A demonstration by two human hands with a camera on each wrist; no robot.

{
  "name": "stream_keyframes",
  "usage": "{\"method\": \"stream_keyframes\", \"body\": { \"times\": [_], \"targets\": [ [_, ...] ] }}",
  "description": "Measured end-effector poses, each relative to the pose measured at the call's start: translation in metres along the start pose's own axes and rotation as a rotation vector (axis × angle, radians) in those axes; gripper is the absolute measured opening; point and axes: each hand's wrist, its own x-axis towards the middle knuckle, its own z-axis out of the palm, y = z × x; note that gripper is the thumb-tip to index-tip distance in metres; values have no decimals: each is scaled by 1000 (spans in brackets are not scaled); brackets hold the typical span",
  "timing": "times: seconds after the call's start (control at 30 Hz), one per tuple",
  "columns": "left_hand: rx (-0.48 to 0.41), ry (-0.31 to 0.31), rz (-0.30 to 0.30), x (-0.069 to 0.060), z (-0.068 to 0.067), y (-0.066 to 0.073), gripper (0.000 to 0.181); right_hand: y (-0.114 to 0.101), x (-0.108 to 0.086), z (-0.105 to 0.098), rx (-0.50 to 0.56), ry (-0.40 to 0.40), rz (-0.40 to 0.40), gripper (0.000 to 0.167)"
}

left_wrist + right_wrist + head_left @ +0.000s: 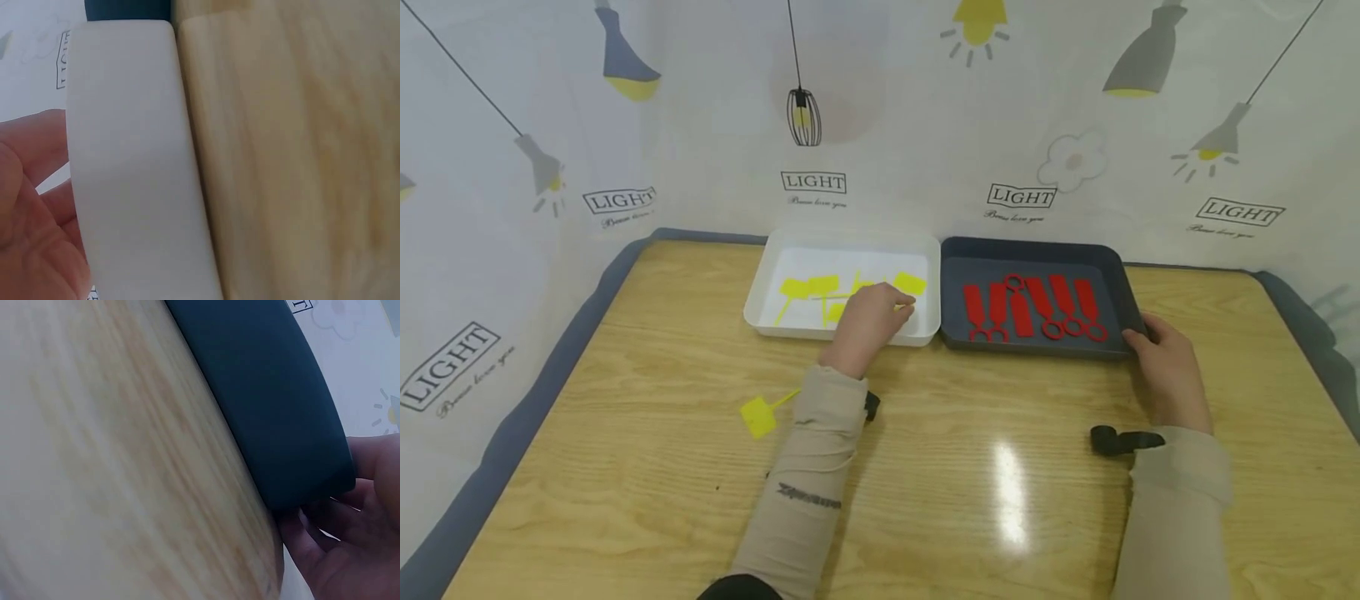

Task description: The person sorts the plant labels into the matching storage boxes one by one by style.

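Observation:
My left hand [868, 329] is over the front right part of a white tray [756, 312], its fingers among several flat yellow tags [823, 285] with thin stems. Thumb and fingertips look apart, and I see nothing between them. In the left wrist view the white tray's wall [131, 150] hides the fingertips. My right hand [1172, 367] grips the front right corner of a dark grey tray [1037, 344], thumb at the rim; the right wrist view shows fingers low against that corner. Flat red tags [1021, 312] with ring ends lie in a row inside the dark tray.
The two trays stand side by side at the back of a wooden table [970, 517]. One yellow tag [758, 417] lies on the wood left of my left forearm. A printed white cloth [902, 108] hangs behind the table and along its left side.

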Motion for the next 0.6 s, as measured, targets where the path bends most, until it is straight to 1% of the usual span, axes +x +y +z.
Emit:
{"method": "stream_keyframes", "body": {
  "times": [0.17, 0.37, 0.47, 0.6],
  "targets": [
    [11, -40, -3, 2, 4, 4, 20, 0, 0, -1, 11, -2, -10, 63],
    [-34, -52, -27, -2, 3, 4, 17, -1, 0, 0, 26, -3, -5, 63],
    [-51, -61, -25, -3, 4, 3, 15, -1, -1, 0, 26, -3, 0, 62],
    [-51, -67, -7, -3, 5, 3, 16, -1, -2, 0, 24, -11, 3, 63]
  ]
}}
